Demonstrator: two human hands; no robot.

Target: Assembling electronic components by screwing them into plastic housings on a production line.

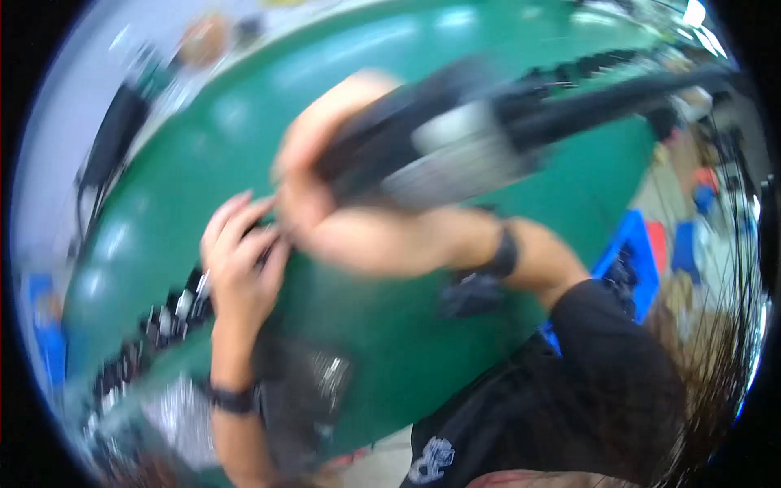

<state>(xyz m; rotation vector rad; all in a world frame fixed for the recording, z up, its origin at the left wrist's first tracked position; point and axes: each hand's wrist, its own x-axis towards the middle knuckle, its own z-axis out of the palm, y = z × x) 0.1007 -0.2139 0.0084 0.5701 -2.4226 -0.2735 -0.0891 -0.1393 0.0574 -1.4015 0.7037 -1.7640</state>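
My right hand [321,171] is wrapped round a black handheld tool [382,134] with a pale grey band, blurred by motion. A thick black cord [618,102] runs from its rear toward the upper right. The tool's front end is hidden behind my right hand. Just to the left, my left hand [244,256] has its fingers bent together round a small dark part [264,252], mostly covered by the fingers. The two hands meet or nearly meet at the fingertips. Beneath them lies the green tabletop [191,163].
A row of small black parts [167,321] stretches from my left hand toward the lower left; another row [578,71] lies at the far right. Near my left forearm are clear plastic bags [183,419]. A blue bin [647,264] with black pieces stands right. A dark object [472,294] sits mid-table.
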